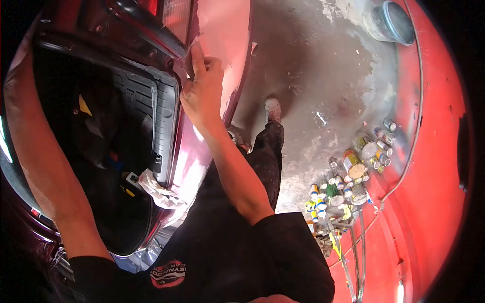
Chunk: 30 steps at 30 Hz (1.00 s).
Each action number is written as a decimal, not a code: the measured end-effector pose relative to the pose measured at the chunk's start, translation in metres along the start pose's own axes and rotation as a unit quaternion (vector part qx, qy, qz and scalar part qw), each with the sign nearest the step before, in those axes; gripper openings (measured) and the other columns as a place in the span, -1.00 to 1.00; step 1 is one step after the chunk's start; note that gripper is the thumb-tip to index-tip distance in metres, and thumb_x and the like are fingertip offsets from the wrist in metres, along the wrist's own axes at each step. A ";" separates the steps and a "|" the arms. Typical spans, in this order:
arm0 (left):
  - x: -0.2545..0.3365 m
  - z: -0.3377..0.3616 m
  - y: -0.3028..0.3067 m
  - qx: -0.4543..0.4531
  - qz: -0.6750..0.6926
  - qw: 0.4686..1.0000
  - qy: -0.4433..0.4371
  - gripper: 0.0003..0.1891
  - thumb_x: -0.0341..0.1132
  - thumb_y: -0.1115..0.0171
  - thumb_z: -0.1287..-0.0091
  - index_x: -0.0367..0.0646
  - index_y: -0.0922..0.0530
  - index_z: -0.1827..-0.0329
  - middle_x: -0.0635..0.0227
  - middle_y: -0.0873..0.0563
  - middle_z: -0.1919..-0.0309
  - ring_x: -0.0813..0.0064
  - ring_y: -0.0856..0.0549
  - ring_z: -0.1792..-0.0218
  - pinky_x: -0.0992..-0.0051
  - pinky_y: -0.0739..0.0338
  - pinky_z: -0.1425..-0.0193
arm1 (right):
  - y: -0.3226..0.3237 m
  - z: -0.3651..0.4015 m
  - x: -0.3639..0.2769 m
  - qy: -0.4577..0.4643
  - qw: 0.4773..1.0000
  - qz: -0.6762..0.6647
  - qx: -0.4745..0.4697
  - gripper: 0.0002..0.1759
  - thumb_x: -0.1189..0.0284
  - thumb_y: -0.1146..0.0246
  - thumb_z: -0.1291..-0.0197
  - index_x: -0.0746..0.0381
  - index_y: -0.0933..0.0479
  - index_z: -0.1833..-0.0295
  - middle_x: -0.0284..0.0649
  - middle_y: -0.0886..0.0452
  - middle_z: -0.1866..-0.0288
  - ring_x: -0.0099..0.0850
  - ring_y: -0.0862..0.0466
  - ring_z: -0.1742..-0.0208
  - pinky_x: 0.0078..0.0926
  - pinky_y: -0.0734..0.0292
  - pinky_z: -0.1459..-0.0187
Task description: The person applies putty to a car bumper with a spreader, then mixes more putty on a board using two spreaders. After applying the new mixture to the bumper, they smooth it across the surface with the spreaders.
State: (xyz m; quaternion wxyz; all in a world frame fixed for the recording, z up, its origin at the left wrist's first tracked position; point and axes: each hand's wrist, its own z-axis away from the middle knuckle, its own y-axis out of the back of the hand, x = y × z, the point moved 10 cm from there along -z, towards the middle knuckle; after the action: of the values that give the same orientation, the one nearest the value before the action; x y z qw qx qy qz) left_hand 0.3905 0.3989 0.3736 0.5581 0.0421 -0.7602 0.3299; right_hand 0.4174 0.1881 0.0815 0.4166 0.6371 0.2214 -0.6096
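My right hand (202, 83) lies flat against the pink-maroon rear panel of a car (225, 35), just below the tail light (174, 15) and beside the rim of the open boot (166, 101). Its fingers are stretched out and pressed to the metal. The palm faces away, so I cannot tell whether anything is under it. My left forearm (45, 166) runs up the left side along the boot opening, and its hand is lost past the dark edge of the picture.
A crumpled white rag (159, 189) hangs on the boot's lower rim. Several paint cans and spray tins (353, 169) stand on the concrete floor by a red wall (434, 151). A grey bucket (389, 22) sits farther off. My shoe (273, 108) is on the floor.
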 end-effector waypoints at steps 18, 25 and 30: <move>0.005 0.001 -0.002 -0.003 -0.008 1.000 0.003 -0.69 -0.21 -0.32 -0.39 -0.20 -0.63 -0.07 0.36 -0.74 0.11 0.52 -0.74 0.09 0.50 -0.67 -0.05 | 0.001 -0.001 0.000 0.027 1.000 -0.013 -0.005 -0.19 0.73 -0.22 0.03 0.14 -0.36 -0.44 0.04 -0.45 -0.05 0.02 -0.51 -0.04 -0.06 -0.49 -0.02; 0.005 0.004 -0.006 -0.005 -0.011 1.000 0.009 -0.69 -0.20 -0.33 -0.38 -0.21 -0.64 -0.07 0.36 -0.76 0.09 0.53 -0.75 0.07 0.52 -0.68 -0.06 | 0.011 -0.015 0.002 -0.002 0.999 0.034 0.036 -0.17 0.79 -0.09 0.05 0.20 -0.38 -0.46 0.02 -0.47 0.02 -0.03 -0.50 -0.03 -0.16 -0.47 -0.11; 0.008 0.007 0.001 0.001 -0.009 1.000 0.008 -0.68 -0.20 -0.34 -0.38 -0.21 -0.64 -0.07 0.36 -0.76 0.08 0.53 -0.75 0.07 0.53 -0.68 -0.06 | 0.001 -0.013 0.003 0.027 0.998 0.038 0.038 -0.12 0.77 -0.12 0.09 0.11 -0.38 -0.48 0.03 -0.47 0.02 -0.05 -0.51 -0.02 -0.17 -0.48 -0.10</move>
State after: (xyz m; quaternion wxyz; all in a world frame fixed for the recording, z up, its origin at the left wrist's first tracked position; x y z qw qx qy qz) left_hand 0.3815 0.3987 0.3787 0.5670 0.0469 -0.7549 0.3263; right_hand 0.4266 0.1977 0.0777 0.4092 0.6768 0.1847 -0.5835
